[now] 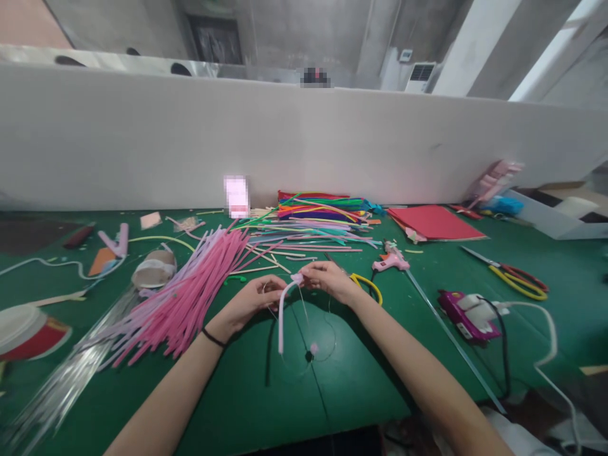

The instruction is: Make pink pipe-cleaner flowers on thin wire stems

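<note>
My right hand (330, 280) pinches the bent upper end of a pale pink pipe cleaner (280, 326), whose long end hangs down over the table. Close beside it, the fingers of my left hand (254, 301) are pinched together at the pipe cleaner's curve; a thin wire seems to run from them too. Fine clear wire loops below both hands. Near the loop lie a small pink bead-like piece (314, 348) and a dark round spot (310, 356). Yellow-handled scissors (373, 286) lie just beyond my right wrist, partly hidden.
A big bundle of pink pipe cleaners (190, 297) lies left, with many-coloured ones (323, 212) behind. To the right are a pink glue gun (390, 258), a purple power strip (468, 315) with cables, and larger scissors (513, 277). A white partition (142, 145) borders the green table.
</note>
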`<state>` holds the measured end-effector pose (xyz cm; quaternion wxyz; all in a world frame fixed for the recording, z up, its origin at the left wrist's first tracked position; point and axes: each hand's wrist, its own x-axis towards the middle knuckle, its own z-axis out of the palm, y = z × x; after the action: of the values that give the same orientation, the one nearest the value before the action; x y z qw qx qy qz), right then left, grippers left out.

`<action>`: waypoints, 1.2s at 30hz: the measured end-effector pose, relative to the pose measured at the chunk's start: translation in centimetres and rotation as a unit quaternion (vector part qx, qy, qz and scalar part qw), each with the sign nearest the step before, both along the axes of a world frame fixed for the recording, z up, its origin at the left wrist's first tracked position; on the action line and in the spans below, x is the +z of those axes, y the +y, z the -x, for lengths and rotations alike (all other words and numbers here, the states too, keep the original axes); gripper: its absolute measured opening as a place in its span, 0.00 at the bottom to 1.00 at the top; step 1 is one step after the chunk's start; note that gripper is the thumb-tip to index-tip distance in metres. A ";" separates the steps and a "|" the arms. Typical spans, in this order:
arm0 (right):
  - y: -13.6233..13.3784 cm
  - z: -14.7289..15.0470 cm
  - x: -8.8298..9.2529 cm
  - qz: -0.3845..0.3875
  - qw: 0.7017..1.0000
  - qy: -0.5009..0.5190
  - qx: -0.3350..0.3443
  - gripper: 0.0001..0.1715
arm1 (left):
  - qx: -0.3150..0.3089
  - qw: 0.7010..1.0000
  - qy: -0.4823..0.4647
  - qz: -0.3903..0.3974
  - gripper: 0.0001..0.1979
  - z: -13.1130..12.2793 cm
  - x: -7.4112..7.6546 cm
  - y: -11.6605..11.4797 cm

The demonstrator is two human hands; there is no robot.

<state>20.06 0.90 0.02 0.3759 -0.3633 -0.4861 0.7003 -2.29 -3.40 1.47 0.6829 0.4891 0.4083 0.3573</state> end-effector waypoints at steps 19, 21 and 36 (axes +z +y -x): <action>0.0 -0.3 -0.5 -0.078 0.988 -0.099 0.092 0.21 | -0.082 0.971 0.135 -0.181 0.12 -1.3 -0.6 -0.8; 0.1 -0.5 -0.7 -0.051 0.992 -0.072 0.088 0.21 | -0.084 0.958 0.168 -0.217 0.11 -1.4 -0.6 -0.7; -0.2 -0.7 -0.1 0.025 0.994 0.019 0.103 0.19 | 0.005 1.000 -0.004 -0.014 0.20 -1.3 -0.5 -0.2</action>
<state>20.75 0.72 -0.08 0.3011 -0.3072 -0.4960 0.7543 -1.02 -3.56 0.96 0.6759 0.4954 0.4027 0.3682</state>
